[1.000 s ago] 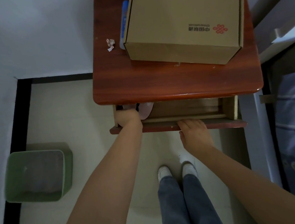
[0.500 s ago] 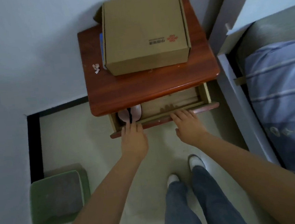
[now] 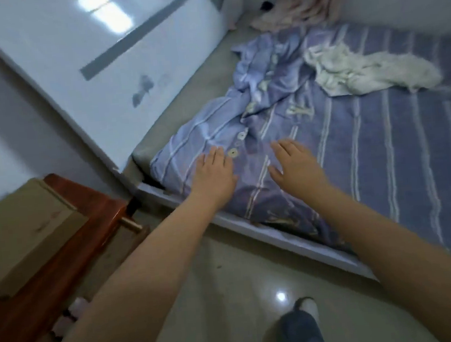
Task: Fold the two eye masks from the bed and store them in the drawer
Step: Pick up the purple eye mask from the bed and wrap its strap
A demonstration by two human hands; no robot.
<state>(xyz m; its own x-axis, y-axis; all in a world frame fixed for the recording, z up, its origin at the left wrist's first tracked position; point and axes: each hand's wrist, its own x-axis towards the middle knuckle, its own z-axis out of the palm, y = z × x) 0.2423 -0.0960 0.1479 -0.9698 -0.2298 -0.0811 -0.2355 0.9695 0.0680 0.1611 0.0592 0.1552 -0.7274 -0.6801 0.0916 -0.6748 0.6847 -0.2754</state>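
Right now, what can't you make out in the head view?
- Drawer: hidden under the nightstand top and left forearm; open or shut unknown.
- Eye masks: none identifiable on the bed; motion blur, rumpled sheet.
- Cardboard box: cut off by left edge, print blurred.
- Left hand, right hand: open; contact with the sheet unclear.

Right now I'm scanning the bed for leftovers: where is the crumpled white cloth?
In the head view the white cloth lies upper right on the striped bedsheet, beyond the right hand, beside the rumpled blue pillowcase.

Likely a bedroom (blurred): bed [image 3: 381,157], nightstand [image 3: 71,255].
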